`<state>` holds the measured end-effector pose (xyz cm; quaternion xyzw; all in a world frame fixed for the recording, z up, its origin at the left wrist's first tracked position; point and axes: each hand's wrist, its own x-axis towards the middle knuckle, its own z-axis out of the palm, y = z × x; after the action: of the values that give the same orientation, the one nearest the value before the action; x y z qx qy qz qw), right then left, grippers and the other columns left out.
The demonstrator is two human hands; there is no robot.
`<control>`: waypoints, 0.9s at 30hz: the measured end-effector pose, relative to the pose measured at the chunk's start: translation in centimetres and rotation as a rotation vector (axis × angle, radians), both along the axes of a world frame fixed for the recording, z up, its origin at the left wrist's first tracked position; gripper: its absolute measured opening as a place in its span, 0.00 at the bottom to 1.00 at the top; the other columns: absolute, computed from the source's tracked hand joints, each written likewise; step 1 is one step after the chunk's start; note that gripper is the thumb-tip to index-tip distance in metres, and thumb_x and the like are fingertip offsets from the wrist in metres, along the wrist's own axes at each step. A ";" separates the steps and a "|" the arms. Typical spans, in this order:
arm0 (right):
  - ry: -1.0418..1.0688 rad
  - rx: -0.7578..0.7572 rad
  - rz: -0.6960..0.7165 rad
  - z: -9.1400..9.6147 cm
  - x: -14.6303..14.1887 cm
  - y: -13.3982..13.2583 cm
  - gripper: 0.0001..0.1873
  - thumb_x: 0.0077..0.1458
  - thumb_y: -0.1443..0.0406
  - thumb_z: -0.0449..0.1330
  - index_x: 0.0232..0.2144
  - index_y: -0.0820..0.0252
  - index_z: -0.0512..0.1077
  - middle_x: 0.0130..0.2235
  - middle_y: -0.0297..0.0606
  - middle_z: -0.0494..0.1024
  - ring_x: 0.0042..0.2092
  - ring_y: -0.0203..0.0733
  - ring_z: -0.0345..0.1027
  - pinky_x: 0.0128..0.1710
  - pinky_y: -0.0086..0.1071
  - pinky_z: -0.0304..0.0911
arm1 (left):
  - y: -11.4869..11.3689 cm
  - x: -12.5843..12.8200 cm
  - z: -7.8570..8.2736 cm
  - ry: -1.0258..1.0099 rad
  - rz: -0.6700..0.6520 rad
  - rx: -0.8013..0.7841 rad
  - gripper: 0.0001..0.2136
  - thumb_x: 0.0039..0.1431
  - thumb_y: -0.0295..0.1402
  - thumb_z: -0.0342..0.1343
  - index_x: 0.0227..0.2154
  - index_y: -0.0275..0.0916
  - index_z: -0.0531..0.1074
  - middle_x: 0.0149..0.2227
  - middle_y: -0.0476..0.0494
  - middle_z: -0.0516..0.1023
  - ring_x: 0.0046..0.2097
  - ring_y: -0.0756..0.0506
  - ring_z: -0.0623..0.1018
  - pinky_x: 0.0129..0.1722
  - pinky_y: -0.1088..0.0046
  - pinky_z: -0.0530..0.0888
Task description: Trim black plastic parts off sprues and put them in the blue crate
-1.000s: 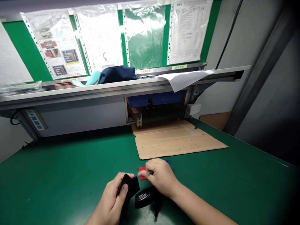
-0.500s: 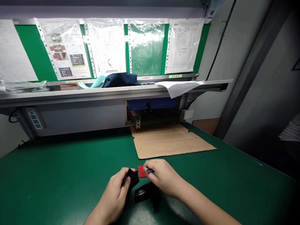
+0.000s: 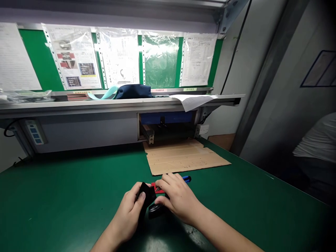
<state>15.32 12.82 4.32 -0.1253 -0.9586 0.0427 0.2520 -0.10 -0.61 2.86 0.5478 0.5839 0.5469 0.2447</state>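
Note:
My left hand (image 3: 130, 210) is closed round a small black part (image 3: 145, 193), thumb on its face, at the near edge of the green table (image 3: 65, 196). My right hand (image 3: 176, 197) is curled beside it, fingertips touching that black part and a second black rounded part (image 3: 154, 209) lying on the table under the hand. A small red piece (image 3: 157, 189) lies between the two hands, mostly covered. A blue pen (image 3: 187, 179) pokes out from behind the fingers of my right hand.
A flat cardboard sheet (image 3: 183, 157) lies beyond the hands, before an opening (image 3: 168, 127) under the shelf (image 3: 105, 104). On the shelf are a dark blue pouch (image 3: 133, 91), papers and plastic sleeves. A power strip (image 3: 33, 131) hangs at left. Another person's white sleeve (image 3: 319, 140) shows at right.
The camera tilted up and the hands sit closer together. My right hand left the red piece and came onto the black parts; the blue pen now shows behind it.

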 end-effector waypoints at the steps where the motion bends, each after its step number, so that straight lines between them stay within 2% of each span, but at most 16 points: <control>1: -0.015 0.068 -0.015 -0.1 -0.1 0.1 0.18 0.62 0.49 0.58 0.38 0.59 0.69 0.36 0.37 0.68 0.38 0.46 0.59 0.39 0.37 0.53 | 0.0 0.0 0.1 -0.012 -0.003 -0.004 0.15 0.67 0.42 0.44 0.45 0.40 0.69 0.40 0.46 0.75 0.38 0.45 0.71 0.42 0.73 0.67; 6: -0.097 0.275 -0.068 0.2 -0.5 0.0 0.21 0.59 0.48 0.61 0.36 0.60 0.70 0.35 0.38 0.66 0.37 0.47 0.57 0.39 0.38 0.51 | -0.3 0.0 0.5 -0.036 -0.010 -0.017 0.14 0.67 0.42 0.43 0.37 0.40 0.69 0.35 0.47 0.73 0.34 0.47 0.69 0.38 0.74 0.67; 11: -0.182 0.324 -0.060 0.7 -0.8 0.0 0.19 0.60 0.50 0.61 0.34 0.61 0.69 0.33 0.38 0.67 0.36 0.46 0.57 0.37 0.37 0.50 | -0.3 -0.1 0.6 0.032 -0.003 -0.017 0.12 0.67 0.40 0.43 0.32 0.40 0.66 0.31 0.48 0.70 0.33 0.47 0.67 0.41 0.73 0.66; 15: -0.213 0.201 -0.024 0.3 -1.3 0.1 0.15 0.61 0.54 0.62 0.36 0.62 0.70 0.34 0.41 0.69 0.38 0.48 0.58 0.38 0.38 0.51 | -0.3 0.0 0.5 0.077 -0.011 -0.030 0.12 0.68 0.39 0.41 0.31 0.40 0.64 0.32 0.48 0.70 0.35 0.46 0.69 0.40 0.72 0.65; 18: -0.214 0.105 0.002 -0.2 -1.4 0.5 0.13 0.60 0.57 0.63 0.34 0.63 0.70 0.34 0.42 0.70 0.39 0.49 0.59 0.39 0.38 0.52 | -0.2 0.1 0.5 0.112 -0.017 -0.037 0.12 0.68 0.38 0.40 0.31 0.40 0.63 0.32 0.48 0.70 0.37 0.45 0.71 0.39 0.72 0.65; 21: -0.227 -0.061 0.077 -0.5 -1.2 1.1 0.15 0.61 0.58 0.63 0.29 0.62 0.69 0.30 0.35 0.70 0.34 0.43 0.61 0.35 0.32 0.54 | -0.2 0.1 0.4 0.126 -0.026 -0.042 0.12 0.68 0.38 0.40 0.31 0.40 0.63 0.32 0.48 0.70 0.37 0.45 0.71 0.39 0.72 0.65; 24: -0.231 -0.267 0.197 -0.6 -0.8 1.8 0.19 0.65 0.56 0.58 0.25 0.61 0.65 0.24 0.27 0.67 0.26 0.33 0.59 0.25 0.24 0.53 | -0.2 -0.1 0.2 0.121 -0.029 -0.035 0.12 0.68 0.39 0.41 0.31 0.41 0.63 0.32 0.48 0.70 0.39 0.45 0.71 0.40 0.72 0.65; 27: -0.130 -0.406 0.226 -0.3 -0.4 2.0 0.21 0.68 0.54 0.52 0.26 0.61 0.61 0.25 0.28 0.65 0.27 0.33 0.59 0.24 0.22 0.55 | -0.1 -0.3 0.0 0.109 -0.032 -0.027 0.12 0.68 0.39 0.41 0.30 0.41 0.63 0.32 0.48 0.70 0.39 0.45 0.70 0.42 0.72 0.65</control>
<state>14.88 14.85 4.00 -0.0679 -0.9525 0.2545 0.1530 -0.38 -0.72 2.88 0.5826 0.5950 0.5043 0.2284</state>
